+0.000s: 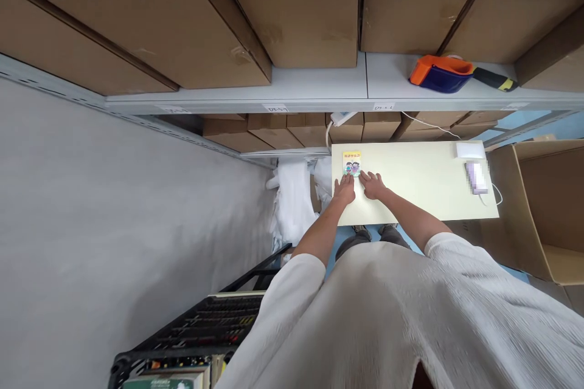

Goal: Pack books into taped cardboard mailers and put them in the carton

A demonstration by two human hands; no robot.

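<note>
A small children's book (pixel 351 162) with a yellow top and two cartoon figures on its cover lies flat near the left end of the pale table (pixel 415 182). My left hand (pixel 345 189) rests at its lower edge, fingers stretched out towards the cover. At the lower right corner of the book is my right hand (pixel 373 185), palm down with its fingers extended. Both sets of fingertips are at or just over the near edge. Whether they press on the book or only touch the table beside it, I cannot tell.
A phone-like object (pixel 477 178), blurred out, and a white box (pixel 470 149) sit at the table's right end. An open carton (pixel 524 206) stands beyond. Above, an orange-and-blue tape dispenser (pixel 441 74) lies on the shelf (pixel 314 83). A black crate (pixel 182 340) holds books.
</note>
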